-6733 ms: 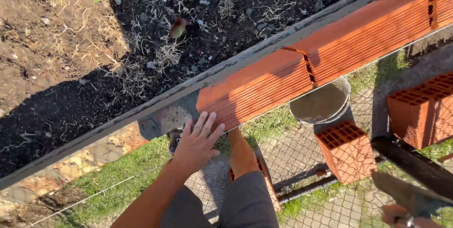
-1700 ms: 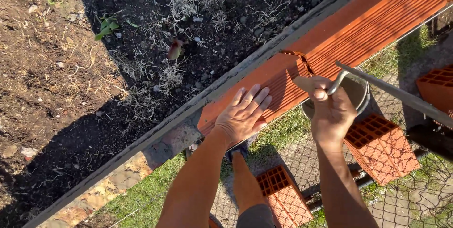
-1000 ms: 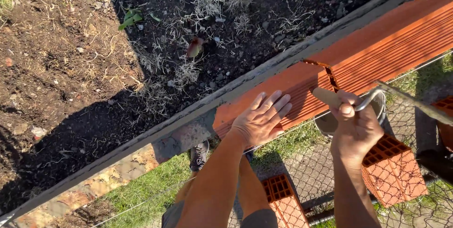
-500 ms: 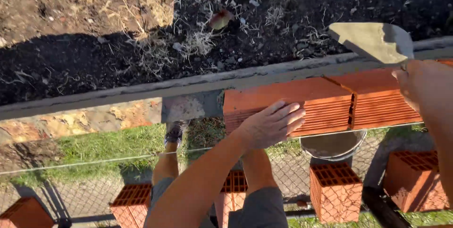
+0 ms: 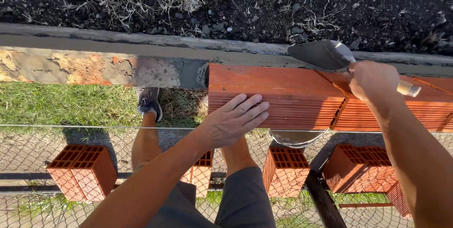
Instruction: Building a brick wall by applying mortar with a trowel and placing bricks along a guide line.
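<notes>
One head-worn view looks steeply down, close over the brick wall (image 5: 283, 96) top, soil beyond its far edge.

Four loose bricks (image 5: 84, 170) below, one trowel (image 5: 325, 54), one bucket (image 5: 296, 138)

A row of bricks (image 5: 302, 93) sat on the wall (image 5: 94, 65), with soil (image 5: 236, 1) behind it. The left hand (image 5: 233, 122) lay flat on the end brick's near edge. To the right, the right hand (image 5: 373, 81) held a trowel (image 5: 325, 54) over the wall's far edge. Below, loose bricks (image 5: 82, 171) stood on the ground, a bucket (image 5: 295, 138) under the row.
</notes>
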